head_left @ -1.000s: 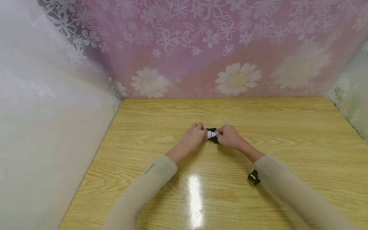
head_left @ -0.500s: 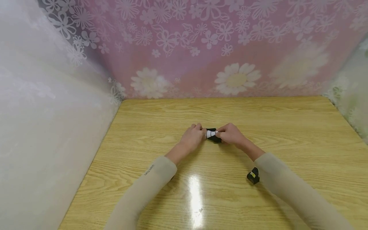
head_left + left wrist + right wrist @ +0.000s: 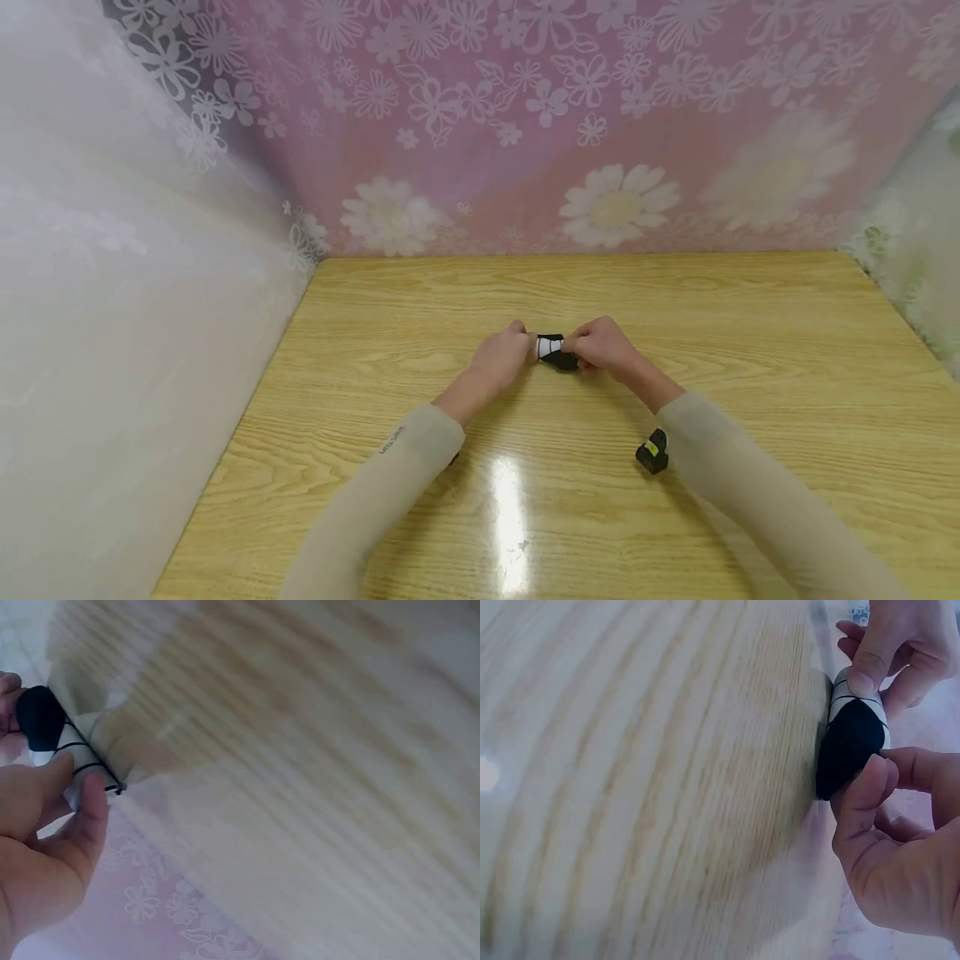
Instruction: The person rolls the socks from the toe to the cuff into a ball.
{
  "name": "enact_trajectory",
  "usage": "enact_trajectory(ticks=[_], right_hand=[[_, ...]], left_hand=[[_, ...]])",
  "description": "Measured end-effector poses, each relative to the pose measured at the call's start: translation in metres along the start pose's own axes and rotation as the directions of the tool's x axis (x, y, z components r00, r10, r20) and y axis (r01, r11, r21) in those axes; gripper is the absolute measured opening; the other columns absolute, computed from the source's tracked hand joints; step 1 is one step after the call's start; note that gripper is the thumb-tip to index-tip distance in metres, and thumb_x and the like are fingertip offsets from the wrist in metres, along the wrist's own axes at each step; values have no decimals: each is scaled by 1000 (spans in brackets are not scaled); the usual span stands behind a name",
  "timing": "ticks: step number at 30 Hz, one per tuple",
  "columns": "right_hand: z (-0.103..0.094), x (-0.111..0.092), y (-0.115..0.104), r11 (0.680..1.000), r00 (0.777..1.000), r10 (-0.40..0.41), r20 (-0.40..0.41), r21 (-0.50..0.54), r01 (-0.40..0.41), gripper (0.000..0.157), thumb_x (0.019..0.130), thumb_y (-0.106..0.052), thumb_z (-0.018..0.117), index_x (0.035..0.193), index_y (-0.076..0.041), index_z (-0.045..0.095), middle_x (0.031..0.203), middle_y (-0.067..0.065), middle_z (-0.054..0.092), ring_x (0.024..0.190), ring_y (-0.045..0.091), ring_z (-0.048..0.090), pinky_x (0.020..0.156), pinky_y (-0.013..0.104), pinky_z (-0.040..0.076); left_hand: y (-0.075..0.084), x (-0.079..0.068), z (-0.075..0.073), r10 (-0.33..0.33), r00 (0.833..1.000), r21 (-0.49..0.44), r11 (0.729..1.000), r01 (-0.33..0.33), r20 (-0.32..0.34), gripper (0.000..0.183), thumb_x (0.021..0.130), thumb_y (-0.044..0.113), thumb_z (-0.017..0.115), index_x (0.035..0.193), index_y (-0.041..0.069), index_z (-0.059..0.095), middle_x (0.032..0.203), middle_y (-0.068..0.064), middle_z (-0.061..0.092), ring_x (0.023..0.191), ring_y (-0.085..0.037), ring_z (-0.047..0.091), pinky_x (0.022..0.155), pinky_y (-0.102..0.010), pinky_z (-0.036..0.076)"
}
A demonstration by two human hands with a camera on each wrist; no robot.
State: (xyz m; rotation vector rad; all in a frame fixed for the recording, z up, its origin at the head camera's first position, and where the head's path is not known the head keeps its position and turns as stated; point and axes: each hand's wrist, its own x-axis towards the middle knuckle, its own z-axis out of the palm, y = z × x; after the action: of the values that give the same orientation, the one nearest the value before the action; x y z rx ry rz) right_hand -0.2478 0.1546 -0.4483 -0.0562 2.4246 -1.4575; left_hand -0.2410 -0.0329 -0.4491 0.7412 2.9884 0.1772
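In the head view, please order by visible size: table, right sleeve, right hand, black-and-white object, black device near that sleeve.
Table
Right sleeve
Right hand
Black-and-white object and black device: too alike to rank; object partly hidden.

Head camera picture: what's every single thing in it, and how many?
Held item: 1, black and white, near the middle
Table: 1, yellowish wood, underneath
Flowered walls: 3, one pink, two pale, back and sides
Small device: 1, black with yellow patch, lower right of middle
Dark bit: 1, dark, lower left of middle, mostly hidden
Sleeves: 2, beige, lower left and right
Left hand: 1, bare, pinching the item
Right hand: 1, bare, pinching the item
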Motion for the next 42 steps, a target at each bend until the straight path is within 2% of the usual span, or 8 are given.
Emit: enact_trajectory(ticks=[7,12,21,27,31,35,37,42], right_hand=[[4,-3,3,998,998,-28,-53,-59,25,18,87,-5,62,87,9,72,52,-1,52,48,10,49,48,25,47],[8,-9,7,986,994,-93,-56,-140,84,21,90,-9,61,84,6,74,52,-1,56,46,10,51,46,23,42],[7,-15,6,978,992,-123,24,-165,125,39,99,-18,58,68,4,67,46,-2,50,43,15,50,46,26,41],[5,-5,-1,950,991,-118,68,-282,133,44,100,-17,55,60,0,63,43,0,47,41,16,48,47,26,39],[6,-5,-5,894,981,-188,53,-404,194,34,99,-15,56,73,2,67,52,2,54,46,14,48,48,26,38],[9,-8,-5,831,962,-269,54,-491,260,26,97,-19,64,102,5,68,82,13,68,63,18,56,57,31,46],[9,-6,-2,845,959,-273,76,-458,277,34,98,-22,65,113,8,65,94,19,68,70,20,59,61,32,48],[2,-2,3,941,978,-179,106,-273,202,51,98,-23,64,131,14,51,109,27,63,77,23,64,63,34,55]], left_hand=[[10,1,1,-66,997,-151,986,72,49,42,102,42,52,99,4,69,100,-9,52,70,-16,55,59,-25,47],[13,1,2,-102,994,-149,983,109,50,41,102,42,51,96,5,69,101,-9,52,68,-16,55,58,-24,45],[2,4,-5,-31,992,-264,963,61,119,39,101,34,57,71,9,56,106,-11,53,60,-14,45,55,-22,39],[2,7,-8,-75,995,-321,943,93,70,36,99,33,61,72,10,60,101,-10,55,73,-14,45,56,-22,36],[3,11,-10,-120,990,-362,921,141,80,35,96,32,66,71,9,63,92,-8,54,64,-12,42,52,-20,33],[3,15,-13,-141,982,-370,911,180,129,34,96,31,67,71,9,64,80,-4,51,54,-9,38,48,-20,31],[3,17,-13,-149,978,-370,909,193,145,32,96,31,67,73,8,67,73,-2,51,52,-9,38,47,-21,32],[3,19,-15,-130,979,-351,919,178,157,32,95,32,68,73,9,69,63,2,51,52,-9,41,48,-21,34]])
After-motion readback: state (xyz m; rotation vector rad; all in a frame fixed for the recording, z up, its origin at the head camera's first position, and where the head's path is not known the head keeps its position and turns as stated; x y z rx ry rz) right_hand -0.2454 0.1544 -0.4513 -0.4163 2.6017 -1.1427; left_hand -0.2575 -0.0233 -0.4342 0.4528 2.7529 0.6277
